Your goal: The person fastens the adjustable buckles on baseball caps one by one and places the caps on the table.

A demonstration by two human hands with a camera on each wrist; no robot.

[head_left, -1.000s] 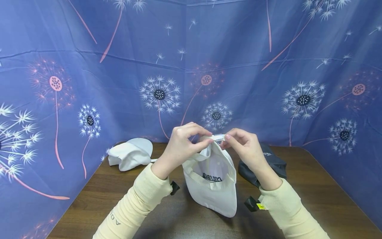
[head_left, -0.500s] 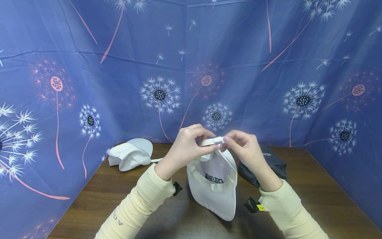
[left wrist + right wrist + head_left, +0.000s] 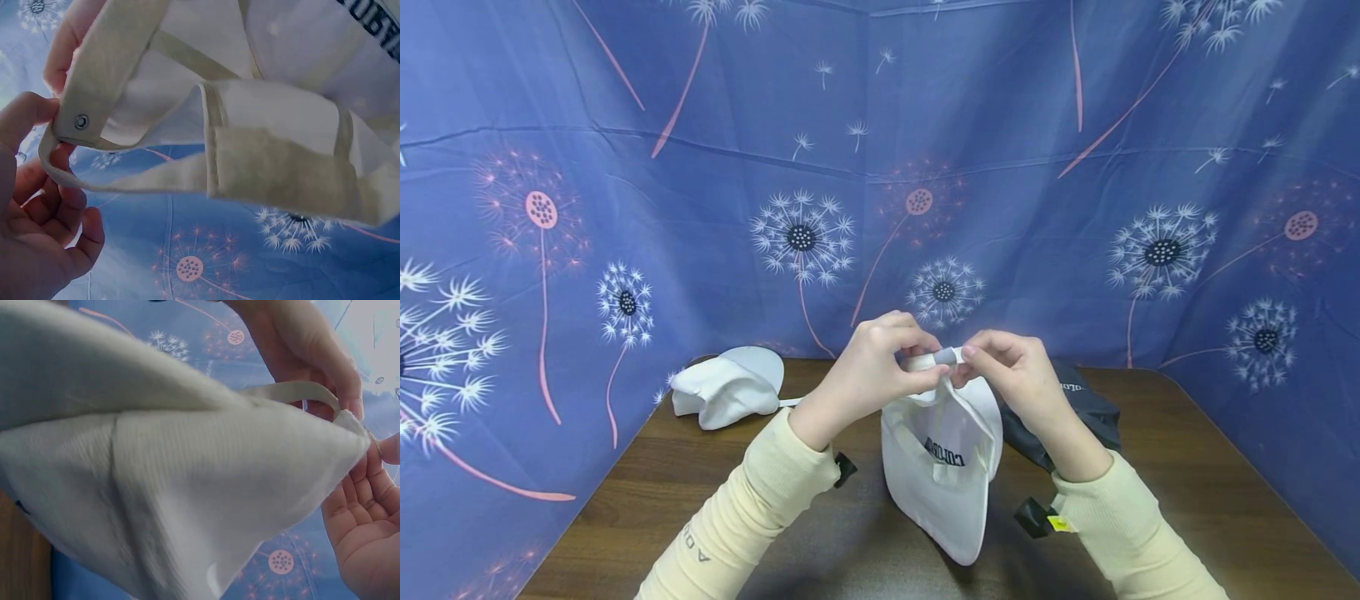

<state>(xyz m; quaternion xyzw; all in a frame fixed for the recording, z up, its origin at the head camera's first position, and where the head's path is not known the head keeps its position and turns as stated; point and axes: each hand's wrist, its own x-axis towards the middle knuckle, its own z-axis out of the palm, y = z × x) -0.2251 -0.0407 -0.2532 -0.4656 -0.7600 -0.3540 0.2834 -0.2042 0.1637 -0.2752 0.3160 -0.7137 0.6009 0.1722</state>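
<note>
A white baseball cap (image 3: 936, 492) hangs between both hands over the table, brim toward me, dark lettering showing inside its crown. My left hand (image 3: 876, 367) pinches the white back strap (image 3: 919, 362) between thumb and fingers. A grey band (image 3: 946, 356) sits on the strap between the hands. With thumb and forefinger, my right hand (image 3: 1017, 371) pinches the strap's right end beside that band. In the left wrist view the strap bows out in a loop below the cap's edge, near a metal eyelet (image 3: 81, 122). The crown (image 3: 187, 487) fills much of the right wrist view.
On the wooden table (image 3: 647, 492), another white cap (image 3: 726, 387) lies at the back left, its strap trailing right. A black cap (image 3: 1090, 408) lies at the back right, partly behind my right forearm. A blue dandelion-print cloth (image 3: 865, 167) hangs behind the table.
The cap has swung slightly right and its brim tip sits lower. My left hand has shifted a little right and down, with more of the strap now showing between the hands.
</note>
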